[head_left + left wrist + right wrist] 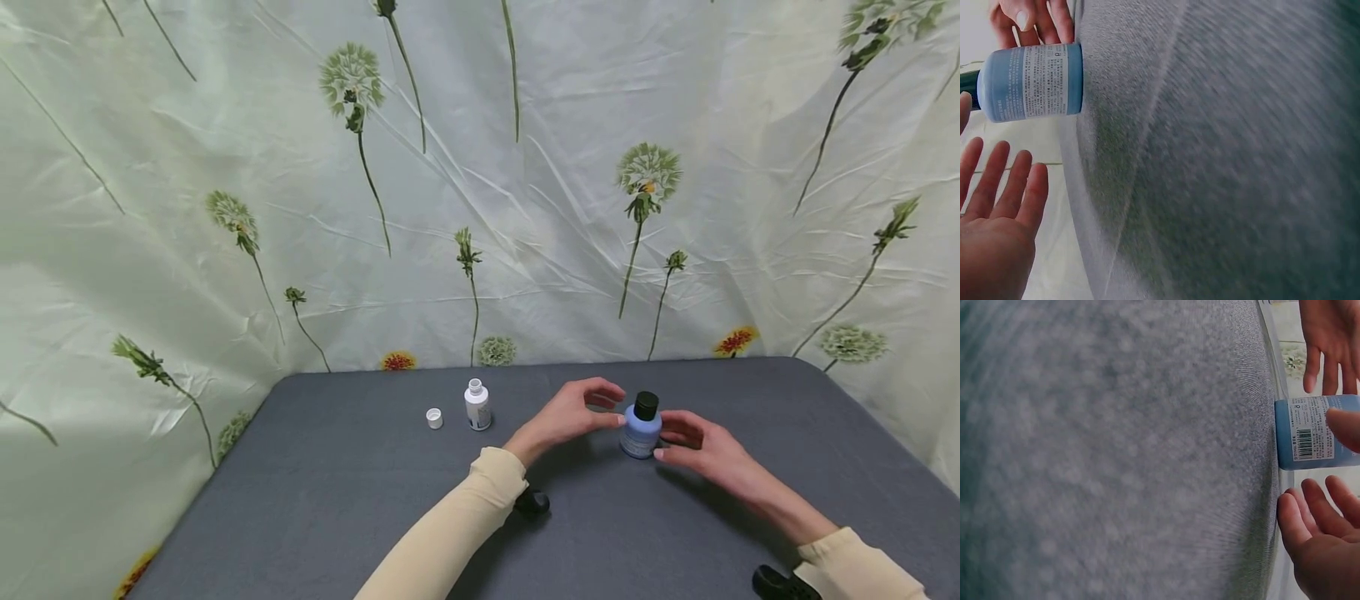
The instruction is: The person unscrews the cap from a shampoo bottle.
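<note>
A blue bottle point(640, 437) with a black cap point(646, 406) stands upright on the grey table, between both hands. On its left is my left hand point(573, 412), fingers spread and loosely bent; the thumb tip is at the bottle's shoulder, but contact cannot be told. My right hand point(705, 454) is on the other side, fingers half bent and not wrapped around it. A printed label point(1046, 81) shows in the left wrist view, where a gap separates the left fingers from the bottle. In the right wrist view, the right thumb point(1346, 428) overlaps the bottle.
Left of the hands, an uncapped white bottle point(477, 408) stands upright on the grey table point(337, 500). Beside it lies a small white cap point(434, 418). A pale curtain point(525, 208) printed with dandelions hangs behind the table.
</note>
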Motion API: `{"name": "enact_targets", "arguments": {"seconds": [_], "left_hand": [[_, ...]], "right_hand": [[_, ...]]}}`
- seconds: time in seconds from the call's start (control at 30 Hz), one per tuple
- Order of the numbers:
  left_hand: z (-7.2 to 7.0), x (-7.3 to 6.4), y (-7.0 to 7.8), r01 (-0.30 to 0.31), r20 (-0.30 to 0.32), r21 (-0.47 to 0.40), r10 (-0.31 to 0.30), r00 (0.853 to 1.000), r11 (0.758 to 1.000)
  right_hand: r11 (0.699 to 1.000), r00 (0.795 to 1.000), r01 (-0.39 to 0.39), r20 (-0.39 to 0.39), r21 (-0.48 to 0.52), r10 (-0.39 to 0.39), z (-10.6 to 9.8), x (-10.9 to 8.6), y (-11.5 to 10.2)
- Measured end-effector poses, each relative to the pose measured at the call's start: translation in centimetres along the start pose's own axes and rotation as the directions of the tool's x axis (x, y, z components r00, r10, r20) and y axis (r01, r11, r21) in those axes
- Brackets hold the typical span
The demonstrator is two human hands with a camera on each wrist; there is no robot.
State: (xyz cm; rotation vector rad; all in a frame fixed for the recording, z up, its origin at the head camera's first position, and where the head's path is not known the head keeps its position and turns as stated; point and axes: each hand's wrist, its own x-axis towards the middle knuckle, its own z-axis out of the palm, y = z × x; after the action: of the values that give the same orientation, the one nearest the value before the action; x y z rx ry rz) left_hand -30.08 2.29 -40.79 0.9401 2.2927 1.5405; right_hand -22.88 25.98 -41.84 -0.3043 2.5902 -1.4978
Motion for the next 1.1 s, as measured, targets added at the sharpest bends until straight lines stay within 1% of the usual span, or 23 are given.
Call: {"name": "enact_targets", "arguments": {"seconds": [0.17,0.2,0.3,0.43,0.77,0.9,1.1], "left_hand": [[0.5,0.3,0.1,-0.013,-0.004,-0.092,0.012,1.000,0.996],[0.6,0.3,0.1,-0.013,-0.001,-0.107,0.013,1.000,0.994],[0.8,0.5,0.2,-0.011,0.005,-0.136,0.011,1.000,0.991],[1.1,0.8,0.3,0.001,-0.006,-0.152,-0.002,1.000,0.988],[1.5,1.3,1.1,0.017,0.002,-0.178,-0.017,1.000,0.984],[1.6,1.4,1.1,0.006,0.007,-0.204,-0.005,1.000,0.979],[1.7,1.6,1.1,-0.007,0.011,-0.212,0.009,1.000,0.977]], "right_hand": [[0.998,0.999,-0.010,0.032,0.064,0.008,-0.2,0.2,0.1],[0.997,0.999,-0.004,0.040,0.074,0.001,-0.2,0.3,0.1],[0.995,0.999,-0.018,0.049,0.103,0.013,-0.1,0.5,0.1],[0.992,0.998,-0.033,0.058,0.120,0.026,0.0,0.7,0.0],[0.993,0.998,-0.005,0.069,0.122,-0.003,0.1,1.3,-0.1],[0.994,0.997,0.004,0.078,0.114,-0.012,0.1,1.5,0.0],[0.992,0.997,0.007,0.081,0.130,-0.017,0.2,1.6,0.1]]}}
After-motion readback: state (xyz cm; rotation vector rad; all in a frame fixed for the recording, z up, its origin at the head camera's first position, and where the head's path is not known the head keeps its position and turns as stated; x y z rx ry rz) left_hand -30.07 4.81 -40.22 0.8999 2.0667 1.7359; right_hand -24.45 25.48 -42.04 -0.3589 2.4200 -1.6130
